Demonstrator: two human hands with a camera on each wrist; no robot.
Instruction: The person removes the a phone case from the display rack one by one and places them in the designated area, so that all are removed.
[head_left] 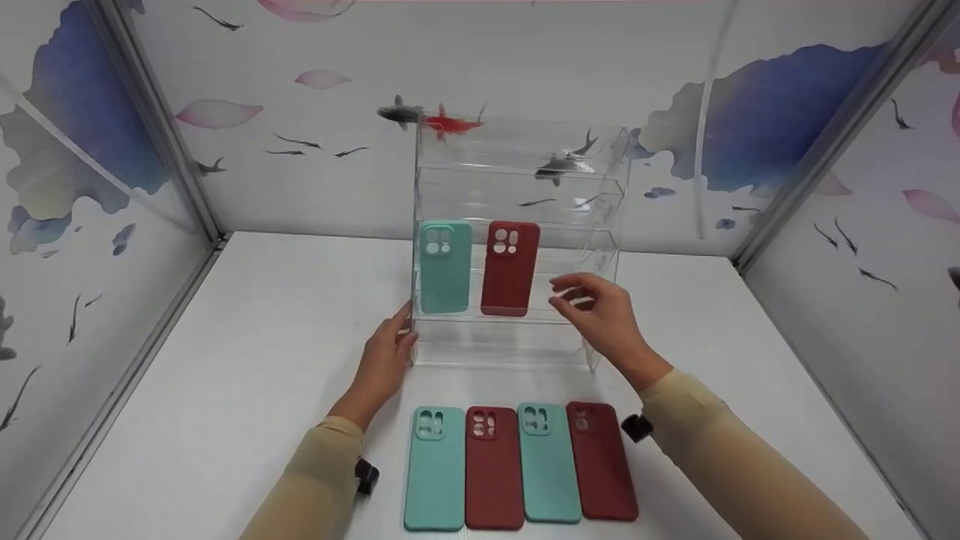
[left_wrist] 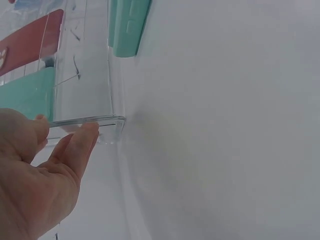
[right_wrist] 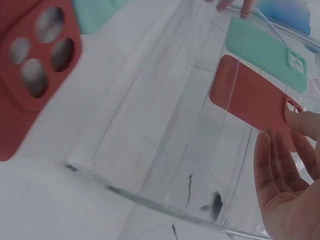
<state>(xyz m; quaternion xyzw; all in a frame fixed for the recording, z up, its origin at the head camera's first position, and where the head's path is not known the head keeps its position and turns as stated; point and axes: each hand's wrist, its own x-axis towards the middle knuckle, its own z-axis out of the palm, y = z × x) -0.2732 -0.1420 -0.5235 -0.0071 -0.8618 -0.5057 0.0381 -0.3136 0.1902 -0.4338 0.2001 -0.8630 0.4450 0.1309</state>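
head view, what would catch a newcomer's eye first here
A clear acrylic tiered display stand stands mid-table, with a mint green phone case and a dark red phone case propped upright on one tier. The left hand touches its left edge. Four flat phone cases, alternating mint and red, lie in front.

Your white table [head_left: 225, 360] bore a clear acrylic stand [head_left: 517, 195] between your hands, and four phone cases [head_left: 517, 465] lay nearer you, below them.

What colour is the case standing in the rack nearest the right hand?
Dark red case, clearest in the head view.
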